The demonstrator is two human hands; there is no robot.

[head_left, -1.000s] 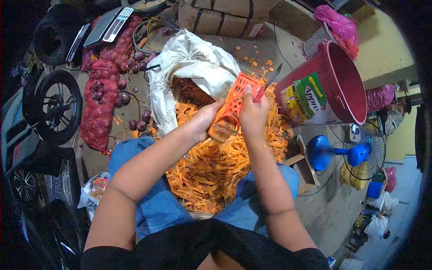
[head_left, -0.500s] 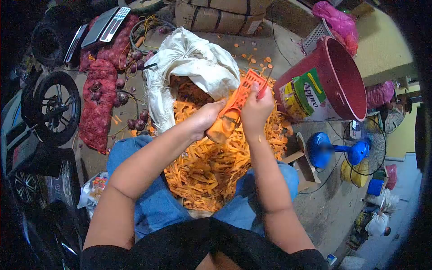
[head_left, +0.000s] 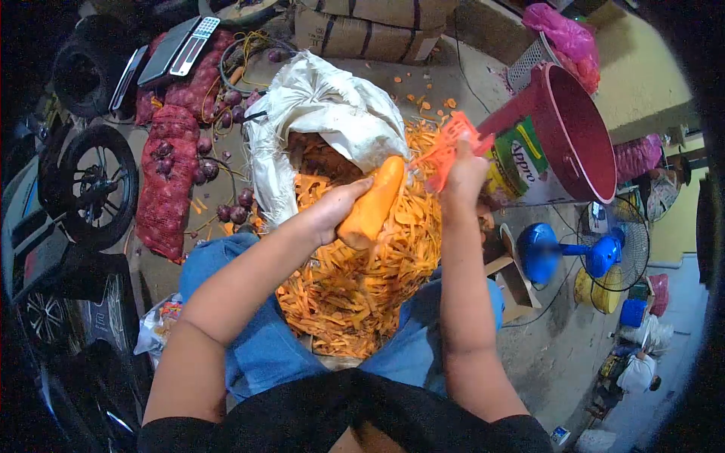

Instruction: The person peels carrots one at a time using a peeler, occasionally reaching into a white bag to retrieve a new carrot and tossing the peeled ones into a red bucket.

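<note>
My left hand is closed around a thick carrot, its bright orange side mostly bare of skin and its blunt end towards me. To the right, my right hand grips an orange-red plastic peeler with a slotted body, slightly blurred and apart from the carrot. Beneath both hands spreads a heap of carrot peelings between my knees. Behind the carrot, an open white woven sack holds more carrots, darker in its shadowed mouth.
A dark red bucket with an Appro label leans at the right. Red net bags of onions and a scale lie left, near a motorcycle wheel. A blue fan lies at the right. Cardboard boxes stand behind.
The peeler was against the carrot; my right hand has carried it away to the right. More of the carrot shows now, still in my left hand.
</note>
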